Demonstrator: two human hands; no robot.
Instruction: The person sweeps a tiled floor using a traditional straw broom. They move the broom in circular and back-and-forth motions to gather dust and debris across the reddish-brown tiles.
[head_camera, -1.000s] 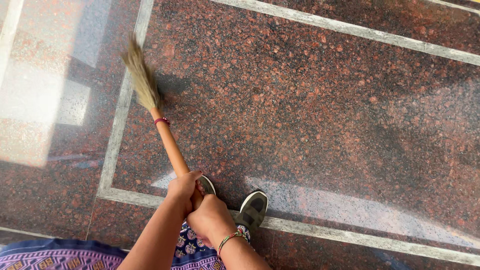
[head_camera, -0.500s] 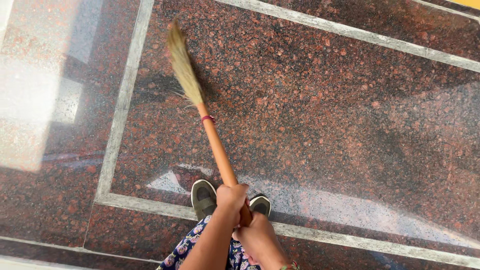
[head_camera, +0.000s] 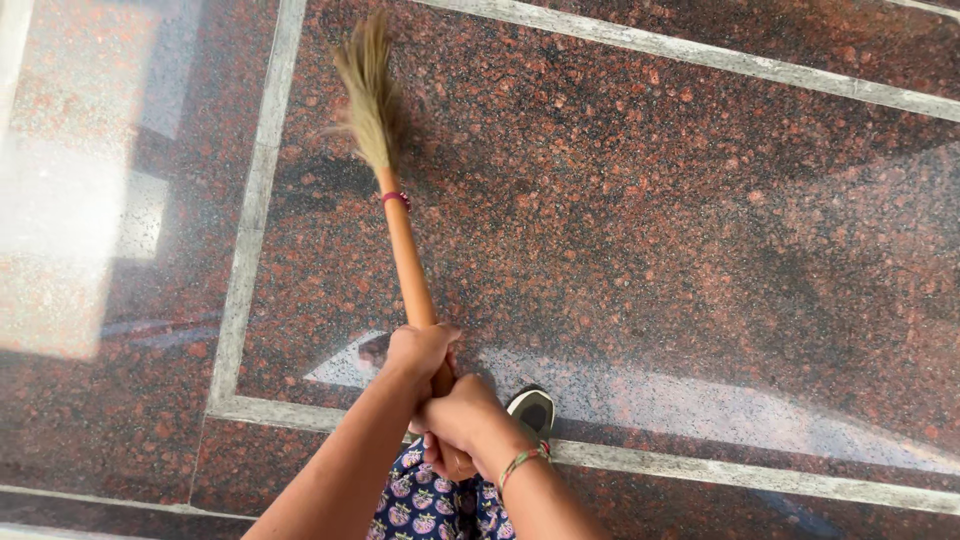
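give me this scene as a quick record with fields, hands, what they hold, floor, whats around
left hand: closed round the orange handle, higher up
right hand: closed round the handle's end, woven bracelet at the wrist
tool: straw-bristled broom with orange handle, bristles out ahead, maroon band below them
floor: polished red-brown speckled stone floor with pale grey inlaid strips
nearby: dark shoe, blue floral garment

You have one broom (head_camera: 395, 210) in view, with one red band (head_camera: 396, 198) around its handle just below the bristles. Two hands grip that handle's near end, left hand (head_camera: 420, 352) and right hand (head_camera: 458, 418), and one shoe (head_camera: 533, 410) shows just right of them.
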